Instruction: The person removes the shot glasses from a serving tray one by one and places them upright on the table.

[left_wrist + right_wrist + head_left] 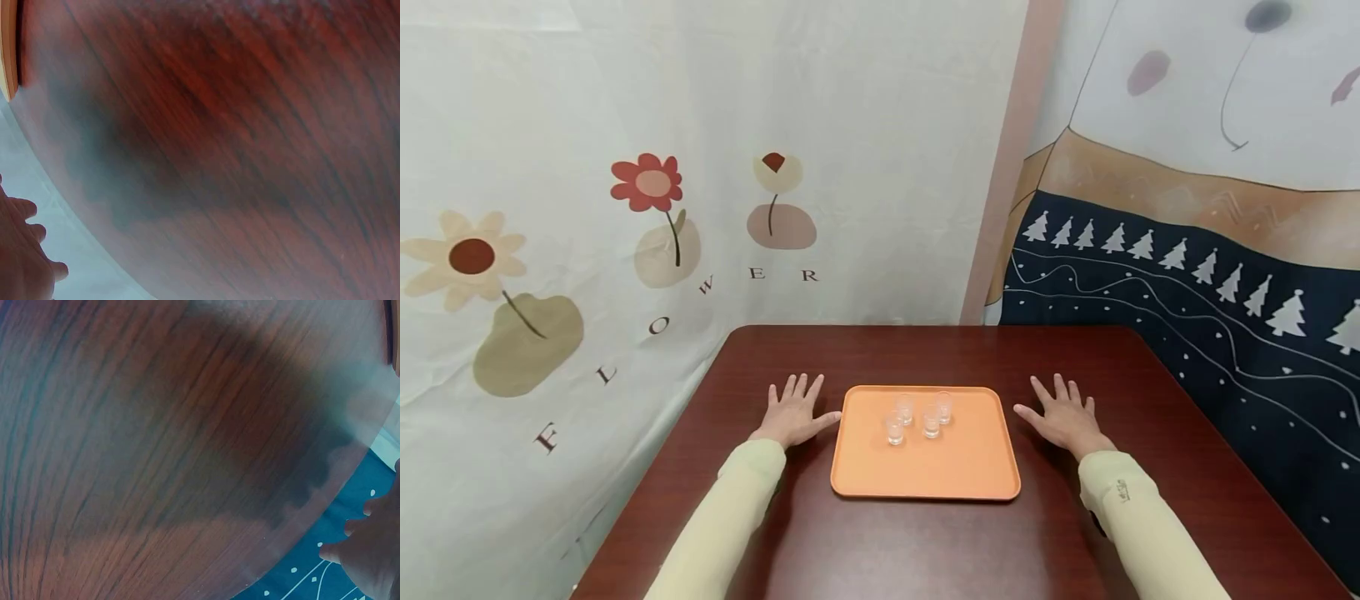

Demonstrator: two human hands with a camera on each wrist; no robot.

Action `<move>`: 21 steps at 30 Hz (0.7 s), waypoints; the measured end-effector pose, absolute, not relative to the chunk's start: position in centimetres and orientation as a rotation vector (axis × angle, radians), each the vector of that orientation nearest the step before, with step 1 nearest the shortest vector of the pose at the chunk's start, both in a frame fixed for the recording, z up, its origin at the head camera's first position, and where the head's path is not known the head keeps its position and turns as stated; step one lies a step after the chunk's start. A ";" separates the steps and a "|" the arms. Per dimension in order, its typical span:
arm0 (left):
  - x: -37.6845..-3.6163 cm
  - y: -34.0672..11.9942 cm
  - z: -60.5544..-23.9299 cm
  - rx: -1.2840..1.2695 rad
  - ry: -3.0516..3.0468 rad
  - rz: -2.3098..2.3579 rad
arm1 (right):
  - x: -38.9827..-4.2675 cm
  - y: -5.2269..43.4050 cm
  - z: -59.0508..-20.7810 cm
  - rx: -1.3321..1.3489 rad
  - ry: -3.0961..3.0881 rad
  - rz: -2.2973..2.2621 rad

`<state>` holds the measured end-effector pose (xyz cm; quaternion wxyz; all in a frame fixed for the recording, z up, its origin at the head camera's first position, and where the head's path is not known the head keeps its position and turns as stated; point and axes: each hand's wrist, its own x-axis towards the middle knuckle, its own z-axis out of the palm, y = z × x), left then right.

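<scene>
Several small clear shot glasses point(932, 423) stand upright, grouped on an orange rectangular tray point(925, 477). To the tray's left is my left hand point(790, 419), palm down with fingers spread and the thumb tip close by the tray's rim; whether it touches cannot be told. My right hand point(1063, 420) lies to the right of the tray, likewise spread and apart from it. Neither holds anything. At the lower left of the left wrist view, part of the left hand point(22, 256) shows; the right wrist view catches the right hand point(372, 550) at its lower right.
The tray sits on a dark red-brown wooden table point(917, 554) with rounded far corners. Behind the table hangs a pale cloth point(880, 125) printed with flowers and letters. A dark blue tree-patterned cloth point(1150, 292) hangs along the right side.
</scene>
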<state>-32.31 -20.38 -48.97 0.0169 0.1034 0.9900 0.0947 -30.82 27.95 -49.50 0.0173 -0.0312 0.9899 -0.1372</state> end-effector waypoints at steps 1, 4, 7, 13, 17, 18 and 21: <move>-32.3 -20.3 -49.0 0.327 3.073 0.302 | -30.9 27.9 -49.5 -0.099 3.079 -0.427; -32.3 -20.3 -48.9 0.344 3.062 0.314 | -31.0 27.8 -49.2 -0.105 3.084 -0.433; -32.2 -20.2 -48.9 0.369 3.051 0.316 | -31.0 27.6 -49.0 -0.111 3.081 -0.435; -32.2 -20.4 -49.0 0.445 3.021 0.365 | -31.2 27.2 -48.9 -0.122 3.072 -0.451; -32.1 -20.2 -49.2 0.506 3.001 0.389 | -31.4 26.9 -49.1 -0.148 3.075 -0.494; -32.0 -20.1 -49.2 0.515 2.995 0.395 | -31.4 26.8 -49.2 -0.152 3.071 -0.509; -31.9 -20.0 -49.4 0.543 2.982 0.400 | -31.6 26.4 -49.3 -0.157 3.060 -0.539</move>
